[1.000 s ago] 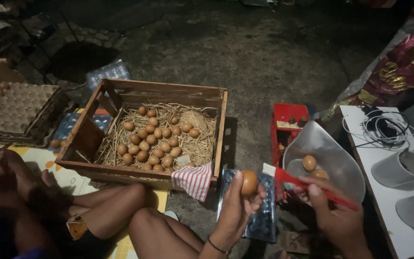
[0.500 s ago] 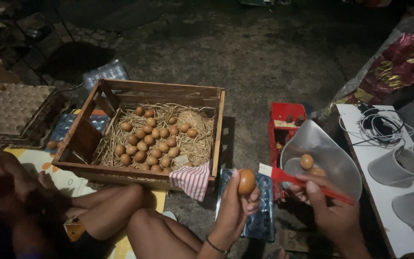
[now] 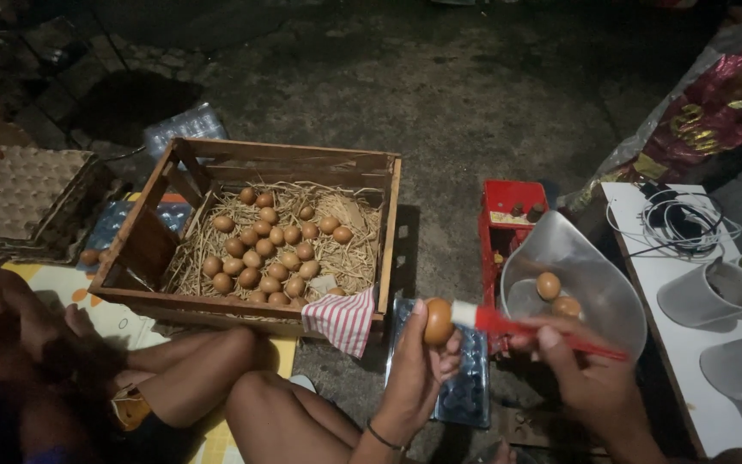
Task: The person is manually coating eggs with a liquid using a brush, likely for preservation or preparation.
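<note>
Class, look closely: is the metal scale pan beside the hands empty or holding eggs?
Holding eggs: two brown eggs lie inside the metal scale pan; most of its surface is bare.

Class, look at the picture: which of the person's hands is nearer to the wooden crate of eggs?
Left. The left hand, holding a brown egg, is just beyond the crate's near right corner. The right hand, gripping a red brush, is farther right, below the scale bowl.

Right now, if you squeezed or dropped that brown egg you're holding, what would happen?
The small brown egg, pinched in the left hand's fingertips, would probably crack if squeezed hard, since its shell looks thin. Being rounded and smooth, it would likely roll on the concrete floor and break if dropped.
</note>
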